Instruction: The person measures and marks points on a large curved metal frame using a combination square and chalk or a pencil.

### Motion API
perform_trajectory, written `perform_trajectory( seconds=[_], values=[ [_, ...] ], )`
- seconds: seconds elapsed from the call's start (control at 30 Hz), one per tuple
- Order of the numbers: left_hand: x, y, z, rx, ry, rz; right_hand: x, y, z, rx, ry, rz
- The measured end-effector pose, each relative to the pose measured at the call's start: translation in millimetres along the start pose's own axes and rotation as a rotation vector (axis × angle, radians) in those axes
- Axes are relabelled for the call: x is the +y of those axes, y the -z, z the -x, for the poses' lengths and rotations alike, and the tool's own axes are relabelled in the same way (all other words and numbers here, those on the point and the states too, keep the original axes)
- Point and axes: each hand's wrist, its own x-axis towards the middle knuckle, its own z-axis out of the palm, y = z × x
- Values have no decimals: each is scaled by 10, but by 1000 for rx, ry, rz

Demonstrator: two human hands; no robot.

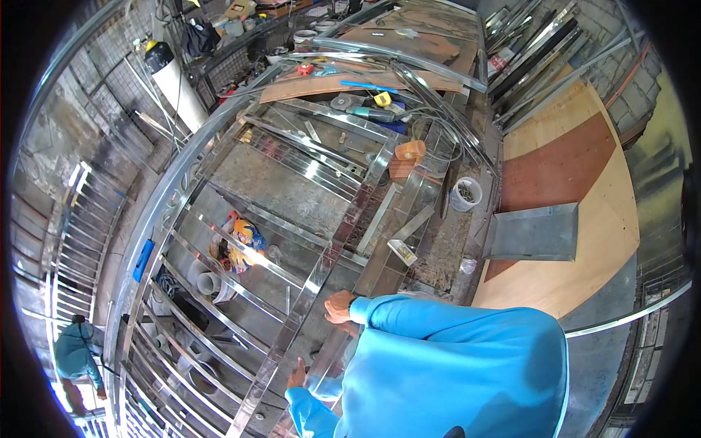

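Along the wide polished metal bar [319, 274] of a large metal frame, my right hand [338, 306] is curled closed at the bar's near edge. Whatever its fingers may hold is hidden. Lower down, my left hand [296, 374] is beside the same bar with one digit stretched upward, and nothing shows in it. Its other fingers are partly hidden. From the bar, several thin shiny rails [244, 292] run off to the left. A small pale box [402, 252] lies above my right hand on the brown surface.
An angle grinder [372, 113], a yellow tape measure [382, 99] and cables lie at the far end. A white bucket [466, 193] stands right, near plywood [577, 270] bearing a grey metal sheet [533, 232]. Another person [79, 350] is at far left. A gas cylinder [175, 87] stands behind.
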Motion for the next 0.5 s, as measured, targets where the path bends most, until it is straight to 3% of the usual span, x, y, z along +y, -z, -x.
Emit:
perform_trajectory(
  seconds=[0.13, 0.3, 0.4, 0.5],
  values=[
    [295, 28, 286, -22, 5, -286, -38, 85, -3, -53, -17, -13],
    [286, 2, 195, -70, 10, -360, -7, 329, -32, -201, -33, -29],
    [317, 1, 242, -69, 38, -375, 196, 337, -170, -347, -102, 0],
    [219, -40, 85, -71, 43, -378, 688, 251, -433, -434, 2, 62]
  ],
)
